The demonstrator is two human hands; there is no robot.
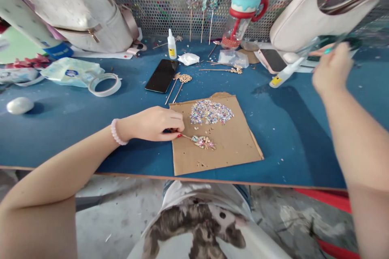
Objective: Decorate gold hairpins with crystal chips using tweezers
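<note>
My left hand (161, 123) is closed in a pinch on the thin stem of a hair stick (203, 141). Its head, set with small pink, green and pale pieces, lies over a cardboard sheet (219, 160). On the same sheet, a pile of glittering rhinestones (211, 112) sits just beyond the head. Off to the right, my right hand (334, 66) is raised with its fingers drawn together. A thin blurred thing shows at those fingers; I cannot make out what it is. Near that hand, a white glue bottle (285, 75) appears tilted.
Metal hair sticks (182, 79) lie beside a black phone (162, 75). Behind them stand another glue bottle (172, 46) and a red-lidded cup (238, 18). A tape roll (105, 85) and a wipes pack (71, 72) are left; bags (88, 12) line the perforated metal back.
</note>
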